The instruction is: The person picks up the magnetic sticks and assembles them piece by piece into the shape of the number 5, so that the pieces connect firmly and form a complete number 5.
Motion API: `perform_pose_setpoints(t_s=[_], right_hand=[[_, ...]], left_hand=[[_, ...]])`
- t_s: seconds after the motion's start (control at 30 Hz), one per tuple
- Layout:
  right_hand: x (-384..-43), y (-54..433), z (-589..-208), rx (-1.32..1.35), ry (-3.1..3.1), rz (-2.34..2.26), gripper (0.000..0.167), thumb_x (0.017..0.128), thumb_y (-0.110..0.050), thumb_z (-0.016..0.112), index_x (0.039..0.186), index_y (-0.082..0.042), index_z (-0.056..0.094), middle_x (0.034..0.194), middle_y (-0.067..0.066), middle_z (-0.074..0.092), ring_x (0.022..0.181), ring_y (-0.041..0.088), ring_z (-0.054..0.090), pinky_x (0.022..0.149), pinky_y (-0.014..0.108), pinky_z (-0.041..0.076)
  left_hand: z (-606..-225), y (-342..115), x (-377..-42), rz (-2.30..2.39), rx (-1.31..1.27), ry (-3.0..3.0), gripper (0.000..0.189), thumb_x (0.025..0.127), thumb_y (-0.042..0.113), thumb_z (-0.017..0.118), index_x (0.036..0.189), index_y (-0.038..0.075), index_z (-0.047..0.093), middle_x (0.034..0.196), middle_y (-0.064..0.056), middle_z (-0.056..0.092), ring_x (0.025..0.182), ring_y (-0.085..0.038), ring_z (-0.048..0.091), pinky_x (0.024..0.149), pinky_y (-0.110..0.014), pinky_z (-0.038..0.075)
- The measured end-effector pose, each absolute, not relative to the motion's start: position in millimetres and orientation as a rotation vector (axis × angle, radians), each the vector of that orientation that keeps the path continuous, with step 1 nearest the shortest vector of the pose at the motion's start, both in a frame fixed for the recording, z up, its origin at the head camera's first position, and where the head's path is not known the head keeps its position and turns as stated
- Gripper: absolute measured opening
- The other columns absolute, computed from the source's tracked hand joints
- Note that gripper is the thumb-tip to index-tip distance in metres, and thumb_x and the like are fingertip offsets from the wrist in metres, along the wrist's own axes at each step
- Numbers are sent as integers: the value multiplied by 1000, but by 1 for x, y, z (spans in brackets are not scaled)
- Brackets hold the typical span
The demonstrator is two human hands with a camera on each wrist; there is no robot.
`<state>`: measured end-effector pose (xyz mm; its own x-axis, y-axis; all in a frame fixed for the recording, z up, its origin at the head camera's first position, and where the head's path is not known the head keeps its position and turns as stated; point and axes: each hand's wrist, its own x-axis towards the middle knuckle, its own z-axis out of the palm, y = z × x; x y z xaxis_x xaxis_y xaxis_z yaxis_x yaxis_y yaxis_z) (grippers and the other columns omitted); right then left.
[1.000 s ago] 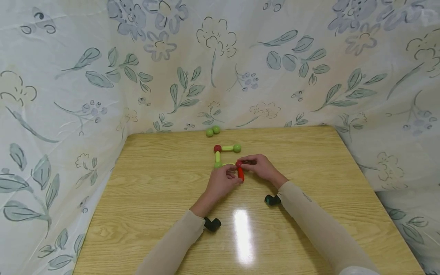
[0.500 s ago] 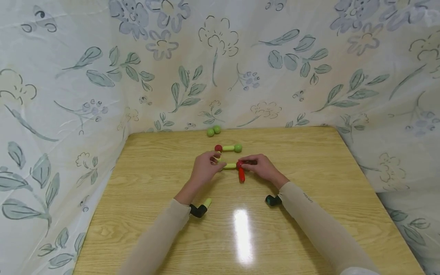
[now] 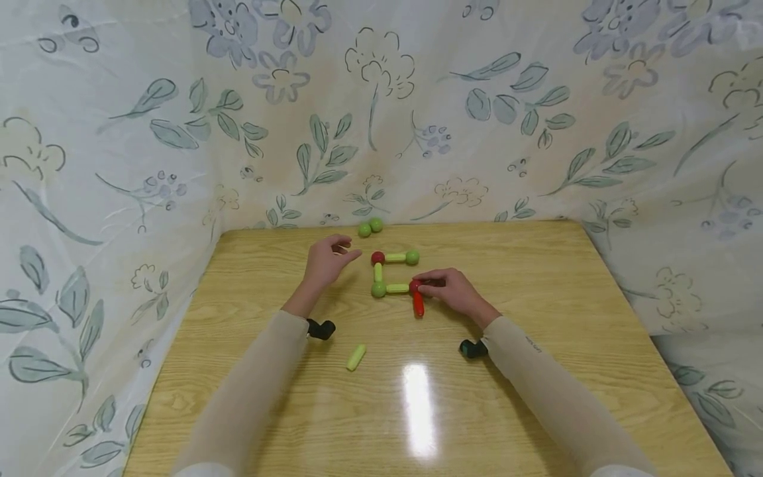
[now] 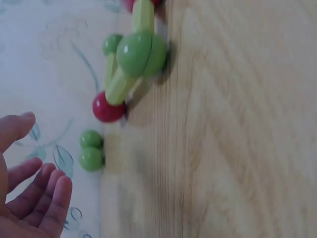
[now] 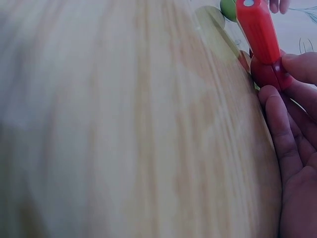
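A toy chain of balls and rods lies on the table. Its far row runs from a red ball (image 3: 378, 258) along a yellow-green rod (image 3: 395, 258) to a green ball (image 3: 412, 257). Another rod (image 3: 378, 272) comes forward to a green ball (image 3: 378, 289), and one more leads right to a red ball (image 3: 415, 286). My right hand (image 3: 453, 290) pinches that red ball (image 5: 265, 73), from which a red rod (image 5: 258, 32) sticks out. Left of the chain, my left hand (image 3: 326, 260) hovers with loosely bent fingers (image 4: 58, 201), holding nothing.
Two loose green balls (image 3: 369, 228) sit together at the table's back edge, just beyond my left hand. A single yellow-green rod (image 3: 356, 357) lies nearer the front of the wooden table (image 3: 507, 411). Floral cloth (image 3: 381, 132) hangs behind.
My left hand has drawn away from the red rod, back and to the left, uncovering the chain's near row and the loose rod. My right hand stays at the red ball.
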<state>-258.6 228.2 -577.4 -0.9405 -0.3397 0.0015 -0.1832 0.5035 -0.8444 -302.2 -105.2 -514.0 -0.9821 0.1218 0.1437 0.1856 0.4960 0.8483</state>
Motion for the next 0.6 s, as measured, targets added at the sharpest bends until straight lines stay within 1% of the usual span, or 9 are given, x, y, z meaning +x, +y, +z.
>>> perform_pose_setpoints(t_s=[0.07,0.27,0.4,0.6], right_hand=[[-259,228,-577,-456,2574,-1424,33,103,-31,78,134,-17,79,128,2,76,114,21,68,98,43,53],[-257,228,-577,-440,2585,-1420,32,103,-30,78,133,-18,80,128,1,76,113,21,68,98,43,53],[-257,228,-575,-440,2579,-1424,32,103,-30,78,133,-18,80,128,2,76,114,22,68,99,44,53],[-258,226,-576,-450,2575,-1435,32,104,-31,78,133,-18,80,127,1,76,114,21,68,98,42,53]], left_hand=[[-515,-108,-309,-1515,-260,-2670,44,100,28,83,134,3,72,128,-18,72,111,-29,68,88,-43,59],[-518,-109,-329,-1569,-259,-2660,49,99,24,84,138,-2,69,128,-15,71,114,-31,66,92,-46,58],[-521,-108,-341,-1587,-238,-2662,47,100,21,83,138,-2,69,129,-17,70,115,-31,65,91,-45,57],[-528,-106,-355,-1580,-174,-2680,43,101,20,82,137,-2,70,125,-14,71,113,-31,67,91,-42,58]])
